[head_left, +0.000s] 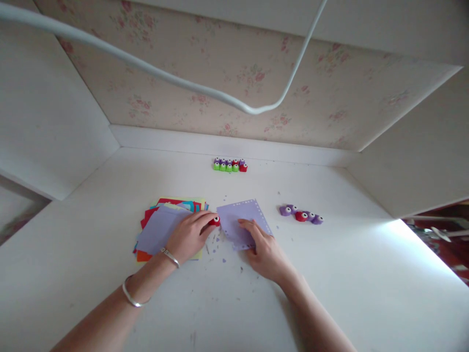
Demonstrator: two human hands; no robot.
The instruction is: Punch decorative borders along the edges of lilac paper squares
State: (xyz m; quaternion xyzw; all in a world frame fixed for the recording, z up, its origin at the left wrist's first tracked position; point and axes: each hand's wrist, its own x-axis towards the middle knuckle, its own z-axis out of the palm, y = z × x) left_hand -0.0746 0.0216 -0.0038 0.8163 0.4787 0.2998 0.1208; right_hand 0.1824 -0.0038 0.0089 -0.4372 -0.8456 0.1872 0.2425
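Note:
My left hand [189, 235] is closed on a small red paper punch [215, 221] at the left edge of a lilac paper square [244, 222]. The square lies flat on the white table [330, 274] and has punched holes along its top and right edges. My right hand [264, 249] rests on the square's lower part with fingers stretched flat, pressing it down. Two silver bangles sit on my left wrist and forearm.
A stack of coloured paper sheets [161, 227] lies under my left hand. A row of purple and red punches [301, 214] sits to the right; a block of green, purple and red punches [230, 165] stands near the back wall. Paper bits litter the table.

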